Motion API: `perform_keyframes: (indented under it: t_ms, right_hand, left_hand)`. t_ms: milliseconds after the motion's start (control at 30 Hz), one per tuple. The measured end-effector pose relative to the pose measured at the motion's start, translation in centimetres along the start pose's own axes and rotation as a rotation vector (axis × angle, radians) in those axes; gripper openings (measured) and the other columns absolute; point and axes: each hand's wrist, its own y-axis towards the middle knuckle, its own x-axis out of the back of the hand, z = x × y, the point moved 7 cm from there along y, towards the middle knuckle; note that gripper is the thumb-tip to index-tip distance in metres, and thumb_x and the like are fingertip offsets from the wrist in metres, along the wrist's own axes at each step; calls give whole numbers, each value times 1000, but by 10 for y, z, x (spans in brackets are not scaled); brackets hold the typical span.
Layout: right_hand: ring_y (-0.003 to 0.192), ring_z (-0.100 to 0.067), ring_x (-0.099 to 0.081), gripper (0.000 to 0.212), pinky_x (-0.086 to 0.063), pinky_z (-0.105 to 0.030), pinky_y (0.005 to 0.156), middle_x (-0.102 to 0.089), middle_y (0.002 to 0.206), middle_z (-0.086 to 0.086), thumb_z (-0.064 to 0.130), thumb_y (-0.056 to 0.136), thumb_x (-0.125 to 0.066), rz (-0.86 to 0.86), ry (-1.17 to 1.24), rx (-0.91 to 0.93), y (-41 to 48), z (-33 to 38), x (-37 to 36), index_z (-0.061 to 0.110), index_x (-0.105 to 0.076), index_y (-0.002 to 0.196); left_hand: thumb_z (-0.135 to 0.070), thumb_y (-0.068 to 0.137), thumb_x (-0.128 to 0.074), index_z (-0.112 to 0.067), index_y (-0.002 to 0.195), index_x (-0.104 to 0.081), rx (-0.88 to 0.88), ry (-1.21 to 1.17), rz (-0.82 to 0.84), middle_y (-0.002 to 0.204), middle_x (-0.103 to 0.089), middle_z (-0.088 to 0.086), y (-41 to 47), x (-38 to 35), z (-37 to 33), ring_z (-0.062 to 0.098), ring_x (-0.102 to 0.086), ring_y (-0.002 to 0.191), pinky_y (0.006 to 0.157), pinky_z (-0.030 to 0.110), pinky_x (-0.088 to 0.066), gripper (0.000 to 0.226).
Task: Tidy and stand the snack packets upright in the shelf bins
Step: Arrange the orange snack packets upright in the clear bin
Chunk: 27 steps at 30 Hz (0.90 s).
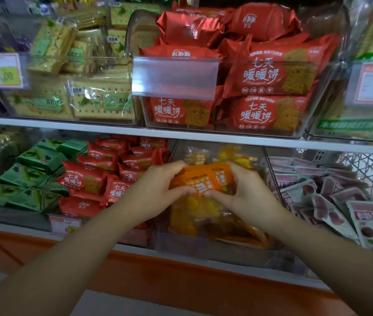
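Note:
Both hands grip a small stack of orange snack packets above a clear bin on the lower shelf. My left hand clasps the stack's left end, and my right hand clasps its right end. The packets lie roughly flat, tilted a little, with white print facing me. Under them, more orange and yellow packets lie loose in the same bin, partly hidden by my hands.
To the left stand bins of red packets and green packets. White-and-red packets fill the bin at right. The upper shelf holds cracker packs and large red packets.

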Motion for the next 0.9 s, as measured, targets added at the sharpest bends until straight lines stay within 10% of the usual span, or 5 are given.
perform_keyframes:
  t_ms: [333,467,633,800,900]
  right_hand:
    - [77,-6,-66,55,-51,-17,70,-69,74,10,13,57,-74,-78,706,-199,-26,-24,6,20,-54,108]
    - [98,-19,-68,45,-56,-34,79,-71,104,-2,12,71,-69,-26,852,-229,-32,-13,-11,18,-57,114]
    - [89,5,-62,35,-49,-12,79,-66,93,20,21,78,-74,87,46,-89,-28,-8,8,40,-54,101]
    - [90,-18,-62,38,-52,-36,72,-65,93,3,49,81,-64,344,-681,62,-10,-4,-45,25,-53,109]
    - [93,-19,-61,50,-52,-37,74,-65,99,3,60,76,-63,376,-654,21,5,0,-61,25,-55,110]
  left_hand:
    - [-23,82,-65,-25,96,-59,185,-620,-393,84,-71,-11,-31,2,13,5,-67,81,72,20,-52,16]
    - [-30,74,-65,-21,104,-60,188,-722,-297,92,-72,-6,-30,-22,4,11,-68,88,76,26,-54,32]
    - [-27,79,-72,-34,112,-51,277,-277,-208,104,-62,-17,-38,-3,35,-7,-57,98,79,10,-44,39]
    - [-16,89,-63,-34,112,-55,244,-136,-253,105,-59,-21,-39,16,40,-11,-53,99,84,9,-44,30]
    - [-16,90,-61,-40,104,-56,167,-56,-146,104,-58,-27,-39,7,33,-17,-51,100,83,1,-38,28]
